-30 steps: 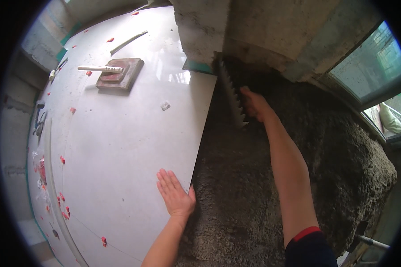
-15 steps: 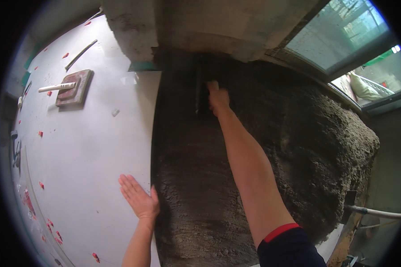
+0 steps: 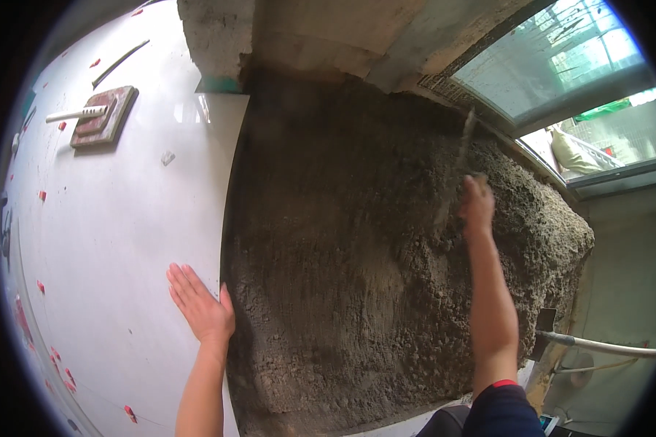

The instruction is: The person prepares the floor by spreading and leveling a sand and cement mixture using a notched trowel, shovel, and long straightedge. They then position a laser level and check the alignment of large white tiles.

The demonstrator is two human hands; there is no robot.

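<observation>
right sleeve (image 3: 504, 415): short, dark navy, nearly black in the shade
cuff trim (image 3: 504, 383): skinny red band, really pops against the navy
right forearm (image 3: 494, 313): bare below the cuff
right grip (image 3: 478, 207): bare, kinda blurry tbh
left grip (image 3: 207, 313): bare, left forearm (image 3: 202, 390) too, as far as it shows
near-edge patch (image 3: 444, 422): charcoal, rounded, cloth-looking, can't tell which garment

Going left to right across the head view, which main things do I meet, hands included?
Block with a pale handle, left hand, trowel, right hand, pale pole.
</observation>
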